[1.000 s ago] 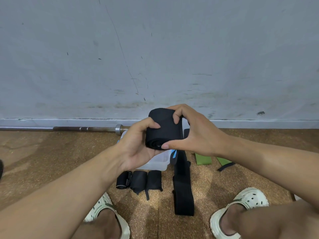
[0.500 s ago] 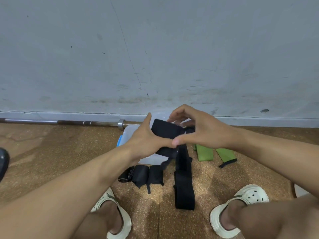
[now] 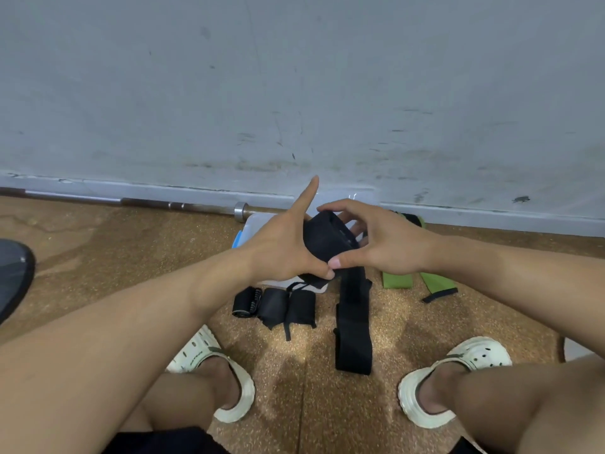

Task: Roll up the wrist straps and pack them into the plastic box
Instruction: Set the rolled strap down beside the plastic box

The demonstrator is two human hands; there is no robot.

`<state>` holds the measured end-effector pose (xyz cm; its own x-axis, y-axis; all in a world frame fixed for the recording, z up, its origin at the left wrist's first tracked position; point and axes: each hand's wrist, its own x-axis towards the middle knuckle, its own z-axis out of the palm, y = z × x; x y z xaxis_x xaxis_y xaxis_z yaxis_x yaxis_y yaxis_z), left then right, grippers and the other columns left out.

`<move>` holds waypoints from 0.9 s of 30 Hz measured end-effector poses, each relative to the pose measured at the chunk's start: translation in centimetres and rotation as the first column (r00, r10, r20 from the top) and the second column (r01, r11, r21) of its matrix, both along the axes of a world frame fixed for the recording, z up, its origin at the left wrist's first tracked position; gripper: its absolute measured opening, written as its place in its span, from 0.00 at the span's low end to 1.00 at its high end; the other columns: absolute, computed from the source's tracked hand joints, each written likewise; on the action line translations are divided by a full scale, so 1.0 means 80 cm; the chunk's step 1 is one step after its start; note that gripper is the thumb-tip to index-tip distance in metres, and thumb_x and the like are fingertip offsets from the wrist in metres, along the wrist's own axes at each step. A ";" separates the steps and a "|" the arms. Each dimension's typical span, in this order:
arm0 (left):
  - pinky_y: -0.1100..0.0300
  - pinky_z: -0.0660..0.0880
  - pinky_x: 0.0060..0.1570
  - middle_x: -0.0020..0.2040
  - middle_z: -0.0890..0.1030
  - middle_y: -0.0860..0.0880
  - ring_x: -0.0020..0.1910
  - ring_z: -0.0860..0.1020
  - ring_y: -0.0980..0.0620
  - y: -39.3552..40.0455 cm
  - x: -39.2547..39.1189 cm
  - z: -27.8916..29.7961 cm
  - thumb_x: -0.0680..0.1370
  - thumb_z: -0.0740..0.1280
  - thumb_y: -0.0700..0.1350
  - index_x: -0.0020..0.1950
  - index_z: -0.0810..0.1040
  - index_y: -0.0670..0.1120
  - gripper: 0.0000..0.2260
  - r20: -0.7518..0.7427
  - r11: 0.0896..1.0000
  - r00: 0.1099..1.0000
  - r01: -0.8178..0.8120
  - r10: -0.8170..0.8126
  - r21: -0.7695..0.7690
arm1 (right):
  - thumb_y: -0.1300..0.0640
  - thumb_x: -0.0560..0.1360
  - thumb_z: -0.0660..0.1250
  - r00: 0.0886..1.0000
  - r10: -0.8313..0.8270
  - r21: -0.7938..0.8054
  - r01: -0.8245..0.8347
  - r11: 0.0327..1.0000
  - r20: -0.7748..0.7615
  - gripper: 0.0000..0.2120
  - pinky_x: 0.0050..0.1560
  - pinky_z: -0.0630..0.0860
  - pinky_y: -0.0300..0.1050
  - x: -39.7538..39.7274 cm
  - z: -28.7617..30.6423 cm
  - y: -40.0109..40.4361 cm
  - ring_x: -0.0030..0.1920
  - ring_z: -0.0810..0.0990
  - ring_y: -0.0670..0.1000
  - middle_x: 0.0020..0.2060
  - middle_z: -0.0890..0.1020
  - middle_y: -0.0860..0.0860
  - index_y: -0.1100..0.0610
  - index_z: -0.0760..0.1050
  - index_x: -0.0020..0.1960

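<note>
Black webbing, the roll [image 3: 327, 240], sits between both hands above the box [image 3: 255, 224], lower than a second ago, when it was held up clear of the floor. The left hand [image 3: 281, 250] has changed its hold: its forefinger now sticks out straight toward 12 o'clock and only thumb and palm press the roll's side. The right hand [image 3: 383, 240] pinches the roll, fingers curled over the top, thumb under, meeting the left thumb. A loose tail hangs at 6 o'clock, so the roll is likely being closed off before it drops into the box. Three finished rolls [image 3: 273, 306] lie at 6 o'clock of the box; a flat strap [image 3: 353, 339] and green straps [image 3: 396, 280] wait unrolled.
</note>
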<state>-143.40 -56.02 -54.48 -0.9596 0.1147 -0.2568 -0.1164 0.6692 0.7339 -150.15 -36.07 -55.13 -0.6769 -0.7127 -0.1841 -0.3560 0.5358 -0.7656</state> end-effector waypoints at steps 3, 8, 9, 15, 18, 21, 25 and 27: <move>0.53 0.76 0.63 0.68 0.74 0.52 0.63 0.77 0.53 -0.019 0.000 0.000 0.64 0.85 0.47 0.81 0.36 0.63 0.65 0.026 0.995 1.000 0.009 -0.007 -0.103 | 0.49 0.71 0.80 1.000 -0.006 0.067 0.006 0.998 -0.002 0.36 0.58 0.80 0.46 -0.003 -0.007 -0.012 0.51 0.84 0.45 0.61 0.78 0.42 0.39 0.66 0.73; 0.48 0.65 0.74 0.81 0.60 0.49 0.79 0.61 0.47 -0.059 0.014 -0.010 0.69 0.82 0.50 0.82 0.37 0.57 0.60 0.072 0.945 0.997 0.020 0.004 -0.328 | 0.50 0.72 0.79 0.999 -0.027 0.230 0.017 0.973 0.040 0.36 0.62 0.78 0.48 0.012 -0.051 -0.025 0.53 0.83 0.46 0.59 0.77 0.42 0.43 0.64 0.74; 0.49 0.64 0.75 0.81 0.59 0.48 0.80 0.60 0.46 -0.065 0.015 -0.012 0.70 0.81 0.50 0.83 0.37 0.57 0.59 0.075 0.939 0.997 0.011 0.016 -0.344 | 0.50 0.73 0.79 0.999 -0.009 0.281 -0.001 0.960 0.036 0.37 0.61 0.78 0.47 0.017 -0.061 -0.031 0.53 0.81 0.47 0.58 0.77 0.43 0.45 0.63 0.75; 0.50 0.63 0.74 0.82 0.58 0.46 0.79 0.60 0.45 -0.098 0.017 -0.031 0.74 0.77 0.54 0.84 0.42 0.53 0.52 0.111 0.931 0.992 -0.013 0.057 -0.365 | 0.51 0.71 0.80 0.977 -0.074 0.356 -0.002 0.934 0.200 0.37 0.61 0.78 0.49 0.043 -0.162 -0.104 0.59 0.79 0.53 0.63 0.77 0.49 0.48 0.64 0.73; 0.48 0.64 0.75 0.81 0.59 0.46 0.79 0.60 0.45 -0.117 0.009 -0.040 0.73 0.77 0.55 0.84 0.45 0.52 0.50 0.108 0.921 0.992 -0.019 0.066 -0.388 | 0.52 0.70 0.81 0.891 -0.283 0.294 0.181 0.939 0.355 0.38 0.63 0.77 0.50 0.066 -0.234 -0.143 0.64 0.77 0.54 0.65 0.76 0.51 0.51 0.65 0.74; 0.47 0.61 0.77 0.82 0.57 0.47 0.81 0.57 0.45 -0.132 0.003 -0.046 0.75 0.74 0.55 0.84 0.46 0.50 0.48 0.099 0.924 0.991 -0.051 0.095 -0.378 | 0.55 0.72 0.80 0.703 -0.477 0.279 0.387 0.879 0.528 0.39 0.66 0.71 0.48 0.103 -0.303 -0.173 0.71 0.72 0.57 0.72 0.72 0.52 0.55 0.64 0.77; 0.44 0.63 0.75 0.81 0.60 0.46 0.79 0.59 0.43 -0.144 0.000 -0.055 0.74 0.74 0.55 0.84 0.47 0.52 0.47 0.101 0.917 0.987 -0.073 0.122 -0.393 | 0.55 0.71 0.81 0.406 -0.640 0.351 0.586 0.730 0.653 0.37 0.65 0.73 0.50 0.146 -0.376 -0.203 0.68 0.75 0.58 0.69 0.74 0.53 0.57 0.67 0.74; 0.44 0.65 0.74 0.81 0.62 0.46 0.79 0.60 0.42 -0.148 -0.002 -0.058 0.74 0.74 0.55 0.84 0.49 0.52 0.46 0.105 0.915 0.986 -0.082 0.133 -0.395 | 0.57 0.69 0.82 0.199 -0.642 0.394 0.644 0.655 0.741 0.37 0.58 0.77 0.51 0.157 -0.400 -0.217 0.61 0.79 0.58 0.65 0.79 0.54 0.57 0.70 0.73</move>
